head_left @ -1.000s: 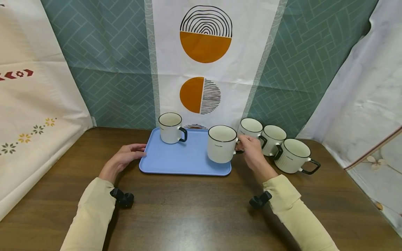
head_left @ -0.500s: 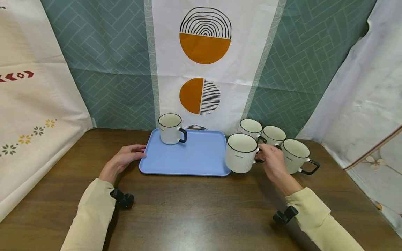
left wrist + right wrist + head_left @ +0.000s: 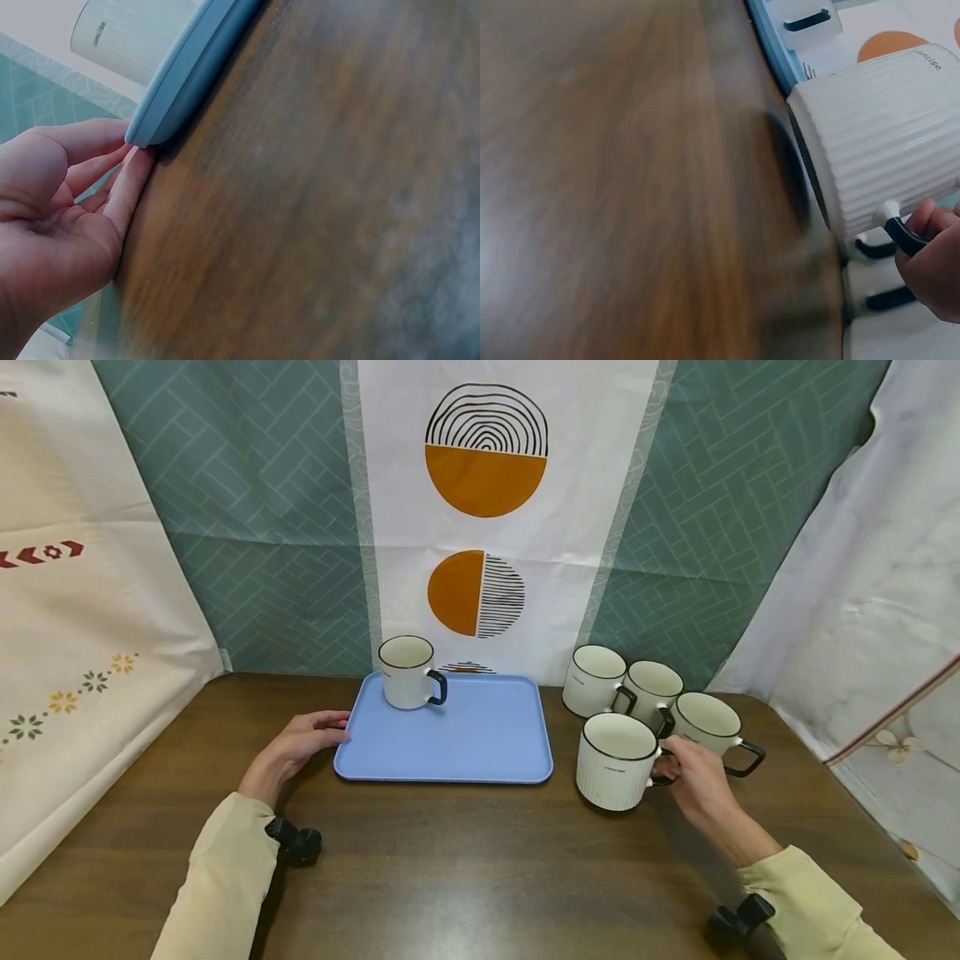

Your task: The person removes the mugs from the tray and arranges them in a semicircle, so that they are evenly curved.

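My right hand (image 3: 693,772) grips the black handle of a ribbed white mug (image 3: 617,764) with a dark rim. The mug is upright, right of the tray and low over the table; the right wrist view shows its shadow (image 3: 786,169) beside its base. With my left hand (image 3: 300,743) I pinch the left edge of a light blue tray (image 3: 457,735); in the left wrist view the thumb (image 3: 97,136) lies at the rim and fingers are below it. Another white mug (image 3: 406,681) stands at the tray's back left, its handle to the right.
Three similar mugs stand at the back right: one mug (image 3: 592,685) right of the tray, a middle mug (image 3: 652,685), and a right mug (image 3: 701,718), partly behind my right hand. A patterned cloth (image 3: 480,535) hangs behind the brown wooden table (image 3: 450,860).
My right hand has carried its mug from over the tray's right end to the right and toward me, past the tray's edge. My left hand stays at the tray.
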Tool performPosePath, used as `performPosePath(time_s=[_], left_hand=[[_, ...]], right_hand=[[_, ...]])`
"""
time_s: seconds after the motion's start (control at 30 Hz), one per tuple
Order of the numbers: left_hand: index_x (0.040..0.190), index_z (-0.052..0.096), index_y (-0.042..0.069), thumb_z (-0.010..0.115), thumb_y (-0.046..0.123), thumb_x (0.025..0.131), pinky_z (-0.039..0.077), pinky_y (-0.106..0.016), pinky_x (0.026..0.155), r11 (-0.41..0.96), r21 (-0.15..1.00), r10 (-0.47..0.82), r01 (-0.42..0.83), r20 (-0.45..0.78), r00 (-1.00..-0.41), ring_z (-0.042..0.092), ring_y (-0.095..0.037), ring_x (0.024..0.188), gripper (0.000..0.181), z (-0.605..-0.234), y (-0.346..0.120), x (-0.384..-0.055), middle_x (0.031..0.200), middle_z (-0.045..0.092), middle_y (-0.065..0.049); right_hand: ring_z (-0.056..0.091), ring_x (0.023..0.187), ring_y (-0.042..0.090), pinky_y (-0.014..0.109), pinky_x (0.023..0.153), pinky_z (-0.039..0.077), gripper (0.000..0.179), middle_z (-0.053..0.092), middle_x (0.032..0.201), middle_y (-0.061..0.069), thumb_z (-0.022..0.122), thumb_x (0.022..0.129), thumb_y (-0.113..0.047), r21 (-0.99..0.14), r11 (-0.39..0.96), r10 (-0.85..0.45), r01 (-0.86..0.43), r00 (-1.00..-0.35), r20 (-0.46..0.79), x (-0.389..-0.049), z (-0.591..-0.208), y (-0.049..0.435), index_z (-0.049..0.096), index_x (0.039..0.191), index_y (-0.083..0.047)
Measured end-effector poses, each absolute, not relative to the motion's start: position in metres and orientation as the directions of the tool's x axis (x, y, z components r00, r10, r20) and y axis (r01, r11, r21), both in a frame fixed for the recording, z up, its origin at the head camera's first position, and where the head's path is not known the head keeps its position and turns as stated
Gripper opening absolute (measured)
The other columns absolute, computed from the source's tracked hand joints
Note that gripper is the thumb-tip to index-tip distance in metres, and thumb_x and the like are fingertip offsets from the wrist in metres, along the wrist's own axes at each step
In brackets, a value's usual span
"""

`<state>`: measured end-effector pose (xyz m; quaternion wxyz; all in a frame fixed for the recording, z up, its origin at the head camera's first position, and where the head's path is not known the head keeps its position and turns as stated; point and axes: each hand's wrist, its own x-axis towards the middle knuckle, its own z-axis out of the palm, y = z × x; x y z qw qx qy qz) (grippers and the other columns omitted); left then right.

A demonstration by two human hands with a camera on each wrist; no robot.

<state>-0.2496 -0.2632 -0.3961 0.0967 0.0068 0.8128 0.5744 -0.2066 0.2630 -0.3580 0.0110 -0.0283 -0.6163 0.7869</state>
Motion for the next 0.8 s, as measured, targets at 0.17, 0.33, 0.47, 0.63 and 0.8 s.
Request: performPosePath(time_s=[0.17, 0.33, 0.47, 0.63, 0.8], left_hand=[[0.142, 0.036, -0.012, 0.059, 0.010, 0.096, 0.039, -0.037, 0.103, 0.327, 0.938, 0.126, -0.113, -0.161, -0.979, 0.047, -0.028, 0.117, 0.056, -0.396, -0.262, -0.251, 0.141, 0.039, -0.030], [0.142, 0.035, -0.011, 0.058, 0.011, 0.096, 0.035, -0.043, 0.106, 0.328, 0.937, 0.120, -0.125, -0.172, -0.978, 0.044, -0.032, 0.120, 0.056, -0.396, -0.262, -0.251, 0.141, 0.039, -0.030], [0.142, 0.036, -0.011, 0.058, 0.011, 0.096, 0.036, -0.042, 0.106, 0.329, 0.936, 0.117, -0.122, -0.169, -0.979, 0.045, -0.031, 0.119, 0.056, -0.396, -0.262, -0.251, 0.139, 0.040, -0.029], [0.142, 0.035, -0.011, 0.059, 0.011, 0.096, 0.036, -0.042, 0.106, 0.332, 0.934, 0.114, -0.128, -0.175, -0.978, 0.045, -0.030, 0.118, 0.056, -0.395, -0.262, -0.250, 0.140, 0.040, -0.029], [0.143, 0.035, -0.011, 0.059, 0.011, 0.096, 0.036, -0.043, 0.106, 0.342, 0.931, 0.116, -0.130, -0.179, -0.977, 0.045, -0.031, 0.119, 0.057, -0.394, -0.262, -0.250, 0.140, 0.039, -0.030]], right_hand=[[0.045, 0.060, 0.008, 0.024, 0.072, 0.035, 0.042, 0.047, 0.053, -0.007, 0.042, 0.098, -0.001, -0.965, -0.259, -0.024, -0.033, -0.999, 0.041, -0.202, -0.363, 0.282, 0.056, 0.060, -0.014], [0.025, 0.063, 0.017, 0.030, 0.063, 0.026, 0.038, 0.022, 0.065, 0.003, 0.035, 0.103, 0.000, -0.958, -0.247, -0.223, -0.147, -0.953, 0.203, -0.205, -0.367, 0.302, 0.030, 0.066, -0.009], [0.022, 0.068, 0.021, 0.035, 0.067, 0.022, 0.036, 0.020, 0.069, 0.007, 0.032, 0.105, -0.001, -0.961, -0.216, -0.345, -0.174, -0.907, 0.242, -0.204, -0.370, 0.317, 0.026, 0.070, -0.008], [0.033, 0.069, 0.017, 0.035, 0.066, 0.025, 0.035, 0.024, 0.069, 0.008, 0.035, 0.105, -0.005, -0.983, -0.096, -0.345, -0.159, -0.921, 0.183, -0.196, -0.369, 0.328, 0.029, 0.070, -0.006], [0.039, 0.070, 0.014, 0.034, 0.064, 0.028, 0.037, 0.029, 0.067, 0.009, 0.040, 0.105, -0.013, -0.987, 0.073, -0.268, -0.143, -0.956, 0.119, -0.186, -0.368, 0.335, 0.032, 0.071, -0.001]])
